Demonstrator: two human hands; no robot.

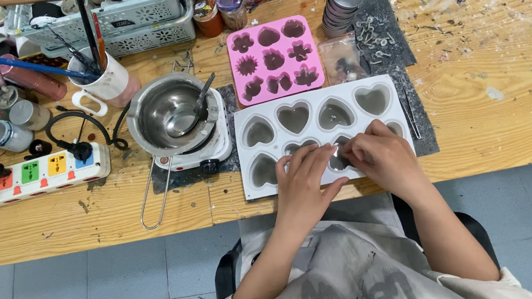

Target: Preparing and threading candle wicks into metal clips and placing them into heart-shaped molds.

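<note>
A white silicone mould [316,107] with several heart-shaped cavities lies on the wooden table's near edge. My left hand [302,182] rests on its front row, fingers pressing around a middle heart cavity. My right hand [382,157] touches the neighbouring front cavity, fingertips meeting the left hand's over the mould. The cavities look filled with a clear grey substance. Both hands press on the mould and lift nothing. A pink mould [275,57] with flower and heart shapes lies just behind it.
A steel pot with a spoon [170,110] sits on a small white hotplate left of the moulds. A white power strip [26,177], jars, a mug of tools [105,78], stacked metal cups [342,6] and baskets crowd the back and left.
</note>
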